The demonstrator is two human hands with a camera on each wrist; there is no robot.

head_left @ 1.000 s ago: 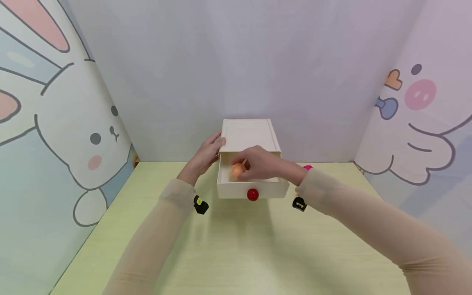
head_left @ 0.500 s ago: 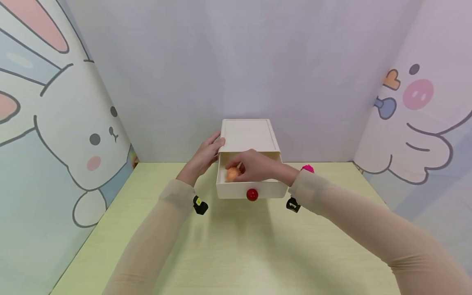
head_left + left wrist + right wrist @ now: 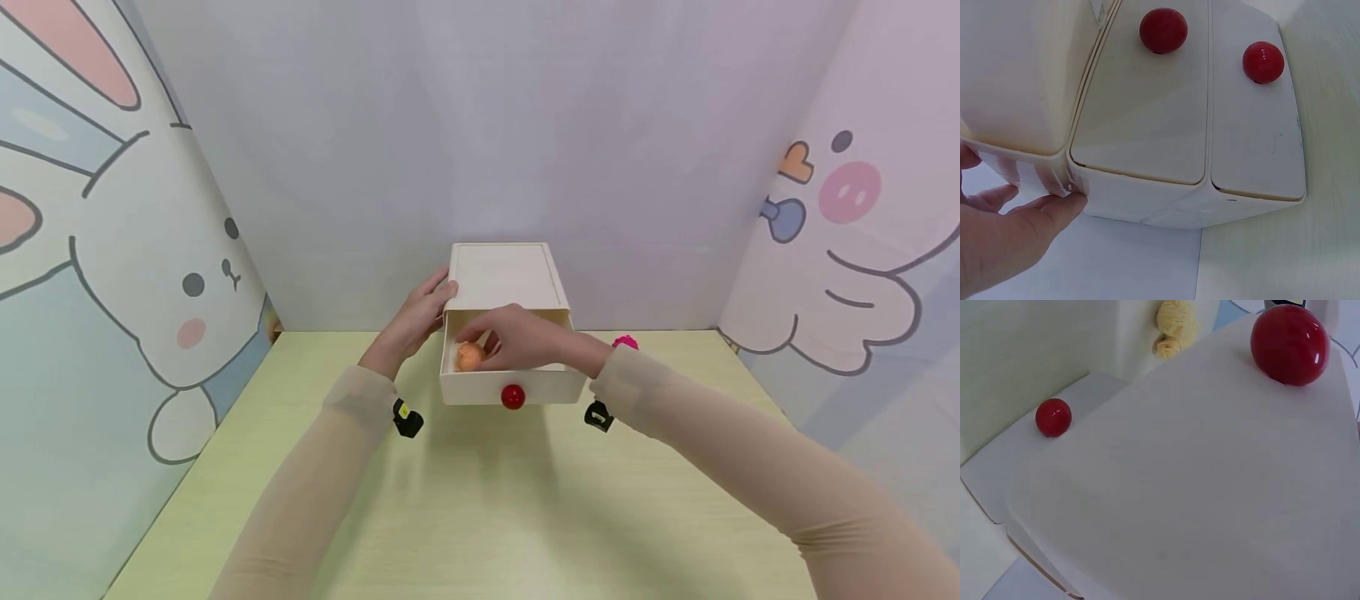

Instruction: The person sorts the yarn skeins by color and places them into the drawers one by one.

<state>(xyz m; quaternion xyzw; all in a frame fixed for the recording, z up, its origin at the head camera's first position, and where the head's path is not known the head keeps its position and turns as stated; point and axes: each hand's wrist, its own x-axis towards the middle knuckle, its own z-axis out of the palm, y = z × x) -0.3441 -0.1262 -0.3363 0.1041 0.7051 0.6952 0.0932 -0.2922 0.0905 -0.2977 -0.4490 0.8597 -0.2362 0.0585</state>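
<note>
A white cabinet [image 3: 504, 275] of small drawers stands against the back curtain, its top drawer [image 3: 487, 388] pulled out by a red knob [image 3: 513, 397]. My right hand [image 3: 519, 335] reaches into this drawer from the right. Between its thumb and fingers it holds an orange ball, perhaps of yarn [image 3: 470, 357], low in the drawer's front left corner. My left hand [image 3: 420, 312] rests against the cabinet's left side, thumb at the top edge. In the left wrist view its fingers [image 3: 1054, 212] touch the side wall. The drawer front hides my right hand in the right wrist view.
Two lower drawers with red knobs [image 3: 1264, 62] are closed. Pale yellow yarn balls [image 3: 1175, 319] lie beside the cabinet. A bright pink object [image 3: 625, 342] shows behind my right sleeve. Printed cartoon walls flank the light green table [image 3: 480, 517].
My right hand has shifted left and slightly down inside the drawer, carrying the orange ball toward the front left corner. My left hand and the cabinet have stayed put.
</note>
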